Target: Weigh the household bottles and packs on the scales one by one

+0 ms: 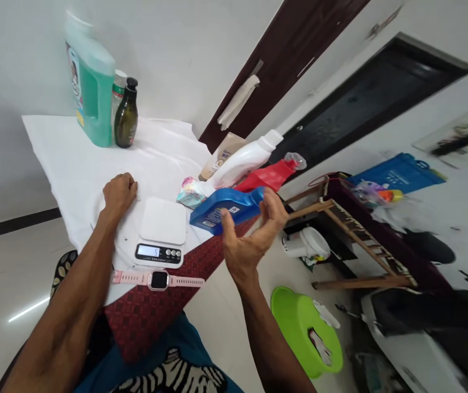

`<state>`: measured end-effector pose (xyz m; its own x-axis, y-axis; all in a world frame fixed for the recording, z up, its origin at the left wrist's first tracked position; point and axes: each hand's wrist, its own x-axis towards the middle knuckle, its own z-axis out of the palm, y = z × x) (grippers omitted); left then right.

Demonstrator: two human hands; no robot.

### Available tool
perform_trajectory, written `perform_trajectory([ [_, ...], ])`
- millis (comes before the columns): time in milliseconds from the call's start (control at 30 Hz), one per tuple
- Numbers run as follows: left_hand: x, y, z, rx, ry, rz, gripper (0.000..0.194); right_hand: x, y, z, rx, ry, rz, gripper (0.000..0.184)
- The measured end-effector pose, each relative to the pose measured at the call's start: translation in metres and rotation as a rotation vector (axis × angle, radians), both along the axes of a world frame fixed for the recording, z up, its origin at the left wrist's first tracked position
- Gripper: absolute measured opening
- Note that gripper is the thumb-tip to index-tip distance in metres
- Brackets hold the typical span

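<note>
Blue bottle (213, 209) in half-curled right hand (252, 240); left hand (119, 194) loosely fisted.

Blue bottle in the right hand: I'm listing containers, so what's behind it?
Behind the blue bottle: a red bottle, a white bottle, a beige tube and a colorful packet. The red bottle's lower end is covered; anything wholly hidden cannot be seen.

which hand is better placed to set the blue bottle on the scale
Likely the right hand: it holds the blue bottle, near the digital scale. The left hand is curled on the white cloth, across the scale from the bottle.
</note>
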<state>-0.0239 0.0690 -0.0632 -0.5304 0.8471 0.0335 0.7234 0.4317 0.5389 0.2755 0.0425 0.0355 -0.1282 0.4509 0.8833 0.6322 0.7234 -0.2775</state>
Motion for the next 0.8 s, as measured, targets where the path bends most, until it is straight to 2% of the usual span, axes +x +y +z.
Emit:
perform_trajectory([
  [67,-0.001,0.000,-0.002,0.022,0.000,0.013,0.026,0.036,0.009,-0.012,-0.134,0.126,-0.136,0.083],
  [100,-0.001,0.000,-0.003,0.033,-0.004,0.017,0.025,0.047,0.016,-0.019,-0.241,0.214,-0.149,0.088],
  [200,-0.002,0.000,-0.004,0.056,-0.018,0.028,0.022,0.056,0.036,-0.039,-0.552,0.444,-0.013,0.094],
  [267,-0.001,-0.002,-0.003,0.064,-0.029,0.040,0.022,0.054,0.048,-0.045,-0.653,0.530,0.094,0.093],
  [433,0.002,-0.003,-0.004,0.082,-0.065,0.048,0.022,0.059,0.073,-0.041,-0.757,0.657,0.256,0.071],
  [567,0.002,-0.003,-0.007,0.073,-0.076,0.061,0.020,0.061,0.080,-0.039,-0.870,0.642,0.341,0.056],
  [700,0.002,-0.003,-0.009,0.085,-0.080,0.062,0.018,0.048,0.066,-0.034,-0.769,0.771,0.284,0.047],
  [800,0.002,-0.003,-0.011,0.095,-0.082,0.051,0.016,0.040,0.050,-0.018,-0.657,0.779,0.258,0.043],
])
